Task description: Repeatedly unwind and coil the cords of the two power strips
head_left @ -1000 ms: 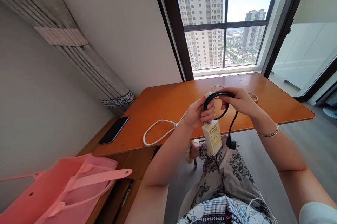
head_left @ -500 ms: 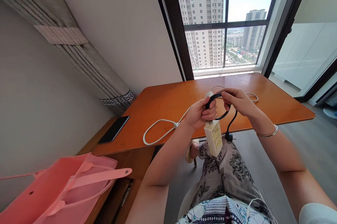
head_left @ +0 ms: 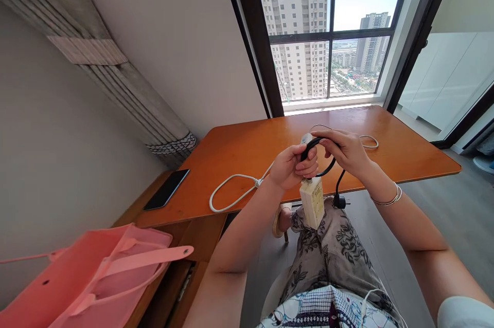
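Observation:
My left hand is closed around the top of a cream power strip and a loop of its black cable. The strip hangs upright below that fist, above my lap. My right hand pinches the same black cable loop just to the right, fingers curled. The cable's black plug dangles below my right hand, beside the strip. Both hands are held in front of the orange wooden table's near edge.
A white cable loops across the table, with another end near my right hand. A black phone lies on the lower wooden surface at left. A pink tote bag sits at bottom left. A window is behind the table.
My right hand has moved left, closer to my left hand, shrinking the black cable loop. The plug has swung up slightly. The strip stays in my left hand.

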### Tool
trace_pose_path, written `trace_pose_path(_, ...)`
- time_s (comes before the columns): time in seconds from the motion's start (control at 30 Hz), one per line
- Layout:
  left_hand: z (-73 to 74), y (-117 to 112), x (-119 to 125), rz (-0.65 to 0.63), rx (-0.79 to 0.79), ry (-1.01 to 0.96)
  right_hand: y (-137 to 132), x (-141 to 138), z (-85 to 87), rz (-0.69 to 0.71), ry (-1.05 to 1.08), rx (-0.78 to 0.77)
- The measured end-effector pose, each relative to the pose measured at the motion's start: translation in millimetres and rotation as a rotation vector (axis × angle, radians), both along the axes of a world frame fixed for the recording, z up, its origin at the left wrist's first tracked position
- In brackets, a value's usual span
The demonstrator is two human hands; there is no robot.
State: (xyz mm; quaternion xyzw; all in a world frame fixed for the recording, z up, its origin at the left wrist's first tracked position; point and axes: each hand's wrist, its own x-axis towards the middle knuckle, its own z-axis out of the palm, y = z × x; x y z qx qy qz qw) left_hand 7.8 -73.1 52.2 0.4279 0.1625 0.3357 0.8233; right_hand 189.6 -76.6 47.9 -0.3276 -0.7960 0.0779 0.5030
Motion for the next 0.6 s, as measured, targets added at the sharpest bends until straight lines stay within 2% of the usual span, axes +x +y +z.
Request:
trace_pose_path(0.17, -0.9, -1.1, -0.4, -0.018, -0.005, -0.004, 1.9, 1.4, -0.3, -0.059, -0.064, 0.101)
trace_pose_path(0.3, -2.1, -0.3, -0.1, -0.051, 0.022, -0.025, 1.5, 0.4, 3.7, -0.082, -0.062, 0.092)
trace_pose_path(0.37, -3.4, 0.0, 0.7, -0.054, 0.0, -0.027, 0.3, -0.3, 6.6, -0.039, -0.03, -0.002)
trace_pose_path(0.47, -5.8, -1.8, 2.7, -0.048, -0.054, -0.029, 0.0, -0.8, 8.2, 0.095, 0.077, -0.225)
trace_pose_path(0.6, -4.6, -8.2, 3.7, 0.034, -0.06, -0.084, 5.3, 0.1, -2.8, 0.253, 0.229, -0.408)
